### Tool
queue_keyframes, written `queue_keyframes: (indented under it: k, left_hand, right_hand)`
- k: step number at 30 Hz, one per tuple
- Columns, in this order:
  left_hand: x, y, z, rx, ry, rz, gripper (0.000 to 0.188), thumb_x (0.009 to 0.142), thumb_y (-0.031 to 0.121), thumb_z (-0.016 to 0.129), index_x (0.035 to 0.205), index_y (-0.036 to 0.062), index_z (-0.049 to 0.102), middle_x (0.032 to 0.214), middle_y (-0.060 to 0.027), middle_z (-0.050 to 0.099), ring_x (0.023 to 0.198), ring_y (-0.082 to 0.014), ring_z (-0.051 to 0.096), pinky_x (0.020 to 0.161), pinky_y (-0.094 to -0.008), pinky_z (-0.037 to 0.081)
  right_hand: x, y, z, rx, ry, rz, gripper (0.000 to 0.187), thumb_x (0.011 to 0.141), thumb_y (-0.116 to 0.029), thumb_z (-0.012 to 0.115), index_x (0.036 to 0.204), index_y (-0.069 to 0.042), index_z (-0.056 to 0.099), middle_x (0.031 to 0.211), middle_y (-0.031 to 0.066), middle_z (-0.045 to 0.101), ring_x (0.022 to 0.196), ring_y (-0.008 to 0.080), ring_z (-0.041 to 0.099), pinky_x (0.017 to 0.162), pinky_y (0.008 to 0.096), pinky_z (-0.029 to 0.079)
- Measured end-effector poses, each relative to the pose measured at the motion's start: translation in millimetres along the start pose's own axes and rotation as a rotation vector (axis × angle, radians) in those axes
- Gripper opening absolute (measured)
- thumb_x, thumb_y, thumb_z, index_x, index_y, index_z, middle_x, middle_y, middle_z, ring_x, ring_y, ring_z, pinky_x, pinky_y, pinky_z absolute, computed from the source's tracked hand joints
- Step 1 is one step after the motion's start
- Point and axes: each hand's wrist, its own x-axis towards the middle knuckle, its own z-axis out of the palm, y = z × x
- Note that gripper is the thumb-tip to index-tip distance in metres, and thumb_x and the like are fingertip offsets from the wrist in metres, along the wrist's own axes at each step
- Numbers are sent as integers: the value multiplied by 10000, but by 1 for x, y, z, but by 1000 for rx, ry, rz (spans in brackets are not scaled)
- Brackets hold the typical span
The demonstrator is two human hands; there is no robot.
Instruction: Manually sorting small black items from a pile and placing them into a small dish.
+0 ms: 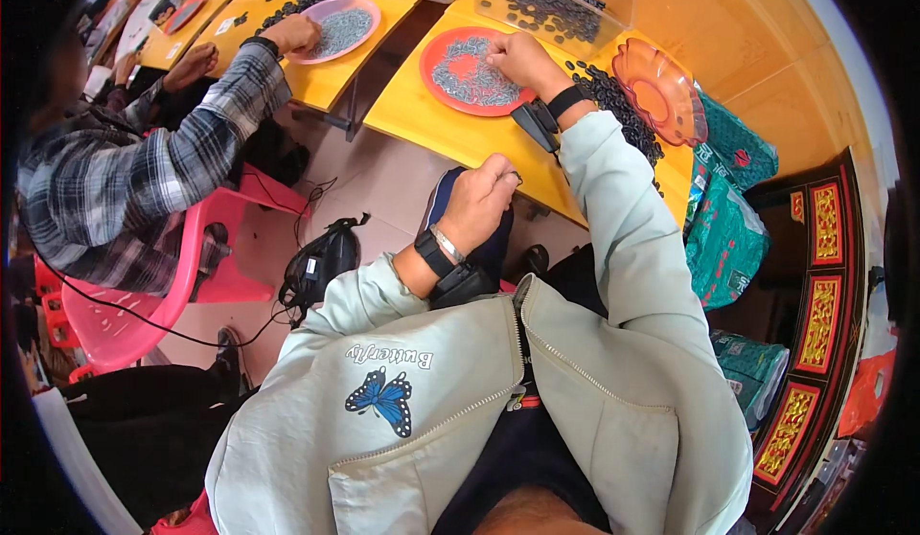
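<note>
My right hand [529, 64] reaches over a red plate [433, 83] on the yellow table, its fingers pinched together at a heap of small silvery metal pieces [470, 80] that look like screws. Whatever lies between those fingertips is too small to make out. Lower and nearer to me, my left hand [476, 204] is closed above my lap, just off the table's front edge. A little dark piece shows at its fingertips, its kind unclear. Many small black pieces [623, 109] are spread on the table beside my right wrist.
An orange scalloped dish [661, 94] and a clear bin [556, 8] of black pieces stand on the yellow table [412, 118]. Green bags [728, 238] lean at the right. At left, a person in a plaid sleeve [206, 118] reaches into a pink plate [340, 29] of similar metal pieces.
</note>
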Motion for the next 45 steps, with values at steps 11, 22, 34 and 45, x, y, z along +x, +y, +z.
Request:
queue_keyframes:
  k: [11, 22, 34, 45]
  left_hand:
    - [3, 2, 0, -29, 11, -49, 99, 856, 112, 515, 844, 14, 522, 618, -142, 551, 544, -271, 575, 519, -351, 446]
    - [7, 0, -1, 7, 46, 56, 134, 884, 139, 495, 858, 9, 515, 590, -70, 534, 529, -171, 546, 523, -283, 435]
    - [10, 4, -1, 18, 38, 44, 132, 881, 138, 494, 856, 9, 511, 588, -76, 534, 529, -172, 547, 521, -284, 432]
    - [13, 5, 1, 37, 23, -14, 113, 855, 133, 509, 847, 20, 512, 652, -166, 564, 601, -328, 580, 550, -393, 448]
  right_hand:
    - [27, 15, -1, -291, 130, -98, 135, 721, -197, 639, 770, -73, 659, 688, 138, 632, 663, 280, 628, 631, 390, 487]
    - [33, -8, 28, -454, 45, 28, 135, 710, -126, 582, 781, -68, 682, 819, 186, 647, 789, 364, 619, 701, 445, 482]
    - [33, -11, 32, -598, 12, -24, 204, 749, -88, 533, 885, 0, 657, 909, 223, 638, 862, 380, 613, 742, 453, 486]
    - [31, 22, 3, 154, -6, 23, 25, 806, -24, 573, 793, -3, 574, 660, 35, 566, 579, 127, 521, 532, 268, 432]
